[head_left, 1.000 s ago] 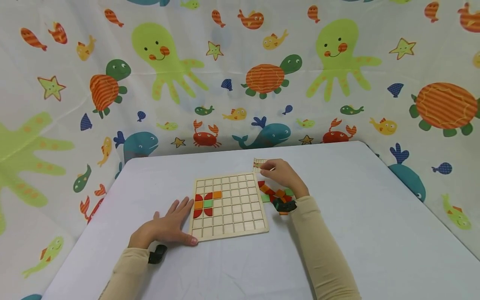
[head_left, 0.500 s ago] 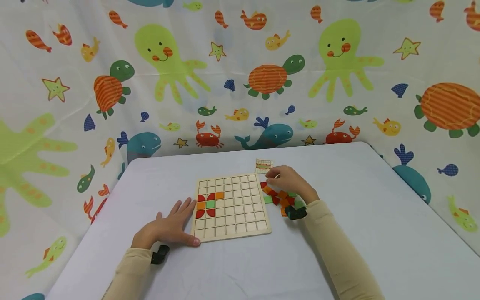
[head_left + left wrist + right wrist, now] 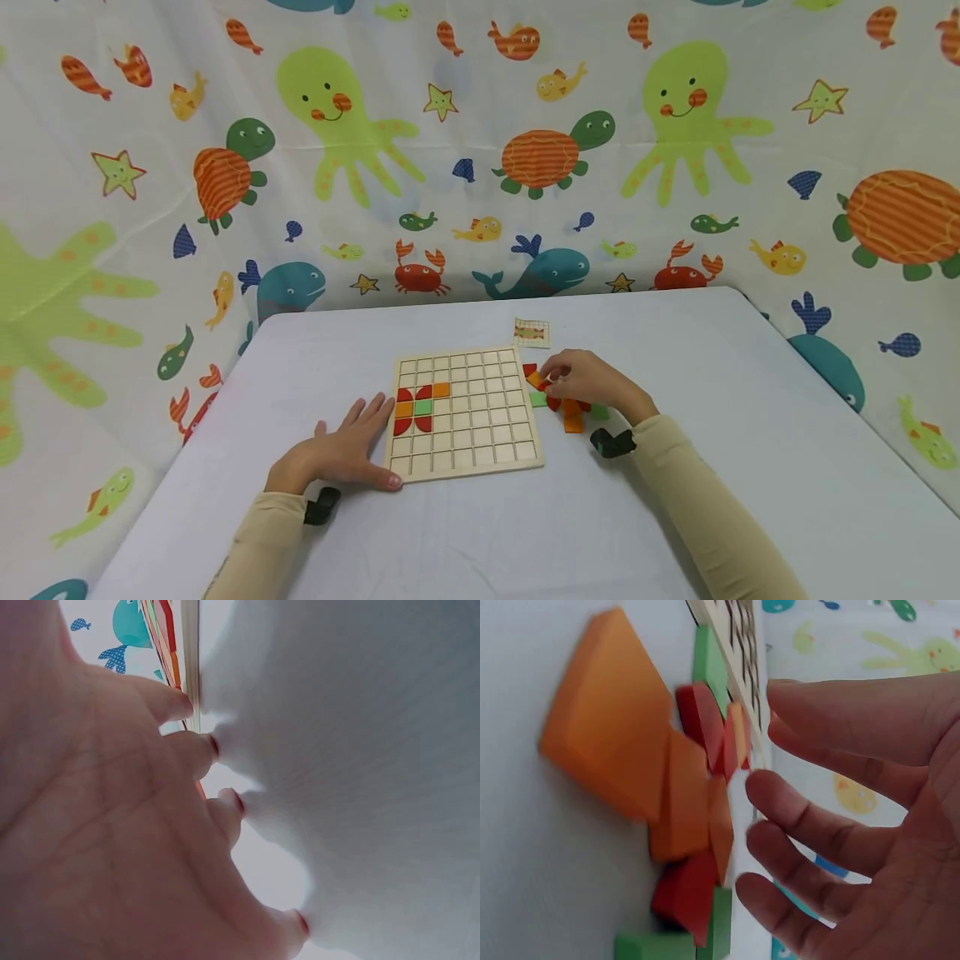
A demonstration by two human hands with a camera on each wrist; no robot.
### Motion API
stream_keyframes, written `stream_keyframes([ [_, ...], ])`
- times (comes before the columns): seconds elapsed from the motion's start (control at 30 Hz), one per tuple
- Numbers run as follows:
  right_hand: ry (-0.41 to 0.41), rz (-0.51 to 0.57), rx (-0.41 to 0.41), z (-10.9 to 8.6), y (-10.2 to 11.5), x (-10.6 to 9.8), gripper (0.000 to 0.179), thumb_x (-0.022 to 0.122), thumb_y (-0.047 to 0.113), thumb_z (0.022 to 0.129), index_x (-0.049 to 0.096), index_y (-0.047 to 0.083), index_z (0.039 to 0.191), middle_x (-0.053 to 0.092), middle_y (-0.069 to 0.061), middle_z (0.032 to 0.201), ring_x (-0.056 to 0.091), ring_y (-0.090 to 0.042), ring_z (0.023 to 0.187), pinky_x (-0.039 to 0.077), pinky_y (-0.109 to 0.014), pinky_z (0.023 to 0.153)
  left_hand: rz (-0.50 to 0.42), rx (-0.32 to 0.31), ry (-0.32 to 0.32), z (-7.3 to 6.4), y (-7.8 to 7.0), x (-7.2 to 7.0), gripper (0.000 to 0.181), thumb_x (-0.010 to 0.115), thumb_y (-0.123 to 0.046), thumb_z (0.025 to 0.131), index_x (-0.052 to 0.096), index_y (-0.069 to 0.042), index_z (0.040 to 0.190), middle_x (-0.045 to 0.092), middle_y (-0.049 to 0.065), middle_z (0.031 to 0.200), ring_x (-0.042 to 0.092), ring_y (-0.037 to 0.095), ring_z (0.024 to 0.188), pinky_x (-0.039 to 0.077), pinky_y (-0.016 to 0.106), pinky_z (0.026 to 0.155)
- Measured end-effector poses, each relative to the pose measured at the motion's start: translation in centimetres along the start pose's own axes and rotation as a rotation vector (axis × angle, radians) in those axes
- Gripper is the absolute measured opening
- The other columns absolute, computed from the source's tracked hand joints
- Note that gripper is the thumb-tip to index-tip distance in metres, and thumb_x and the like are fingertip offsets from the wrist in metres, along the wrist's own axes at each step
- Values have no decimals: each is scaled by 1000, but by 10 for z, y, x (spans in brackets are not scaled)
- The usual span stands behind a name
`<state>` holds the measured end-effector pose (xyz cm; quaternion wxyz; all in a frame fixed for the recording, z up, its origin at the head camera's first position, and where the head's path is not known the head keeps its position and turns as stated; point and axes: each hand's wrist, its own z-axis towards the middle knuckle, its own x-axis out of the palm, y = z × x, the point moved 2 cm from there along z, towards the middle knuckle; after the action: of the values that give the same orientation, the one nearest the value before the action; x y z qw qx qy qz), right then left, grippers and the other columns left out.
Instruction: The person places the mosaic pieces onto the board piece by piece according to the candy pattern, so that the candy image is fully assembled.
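Note:
A wooden grid board [image 3: 480,476] lies on the table, with red rounded tiles [image 3: 402,426], orange tiles [image 3: 441,390] and a green tile [image 3: 423,407] in its left cells. My left hand [image 3: 333,457] is spread flat beside the board's left edge, thumb at the near left corner. Over the loose tiles right of the board hovers my right hand [image 3: 592,385], fingers loosely bent. In the right wrist view, nothing shows between the right hand's [image 3: 847,817] thumb and fingers, while a large orange tile [image 3: 611,720] and red tiles [image 3: 690,892] lie in front of them.
A small card [image 3: 532,333] with a printed grid pattern lies beyond the board's far right corner. Loose green tiles [image 3: 538,400] sit along the board's right edge. Behind the white table [image 3: 480,542] hangs a curtain [image 3: 465,75] with sea animals.
My right hand has come away from the card, moving nearer and to the right, over the loose tiles. The card is now uncovered. My left hand stays by the board.

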<state>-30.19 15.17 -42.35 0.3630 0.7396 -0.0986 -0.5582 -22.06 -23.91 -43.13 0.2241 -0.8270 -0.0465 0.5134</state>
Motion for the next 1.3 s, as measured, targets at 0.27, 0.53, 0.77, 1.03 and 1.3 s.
stream_keyframes([
  [0.27, 27, -183, -65, 4, 8, 14, 19, 84, 16, 93, 80, 17, 112, 60, -5, 104, 48, -30, 109, 48, -41, 85, 18, -8, 25, 2, 1, -2, 137, 88, -68, 73, 15, -6, 172, 5, 21, 178, -5, 48, 161, -7, 87, 110],
  [0.53, 0, -223, -60, 6, 12, 20, 17, 86, 14, 92, 79, 14, 107, 58, -6, 104, 46, -29, 107, 46, -43, 87, 21, -16, 35, 4, 0, -3, 136, 88, -67, 75, 13, -7, 172, 3, 21, 178, -5, 49, 161, -6, 88, 111],
  [0.77, 15, -227, -43, 9, 16, 25, 17, 86, 12, 92, 70, 11, 100, 57, -3, 100, 46, -25, 105, 47, -39, 85, -2, -10, 11, 2, 2, 0, 135, 91, -62, 73, 18, -4, 171, 8, 25, 177, -1, 52, 160, -4, 89, 109],
  [1.03, 19, -74, -93, 6, 21, 23, 12, 77, 4, 97, 67, 7, 101, 59, -3, 85, 58, -19, 80, 51, -31, 72, -1, -14, 31, 5, 5, 2, 138, 89, -67, 73, 16, -5, 172, 5, 23, 178, -4, 50, 161, -7, 88, 110],
  [1.3, -16, 4, -138, 2, 22, 17, 13, 71, 2, 101, 80, 5, 109, 69, -2, 89, 58, -16, 62, 53, -30, 65, 14, -7, 11, 1, 1, 0, 134, 90, -62, 74, 17, -5, 171, 7, 24, 177, -1, 52, 160, -2, 90, 108],
])
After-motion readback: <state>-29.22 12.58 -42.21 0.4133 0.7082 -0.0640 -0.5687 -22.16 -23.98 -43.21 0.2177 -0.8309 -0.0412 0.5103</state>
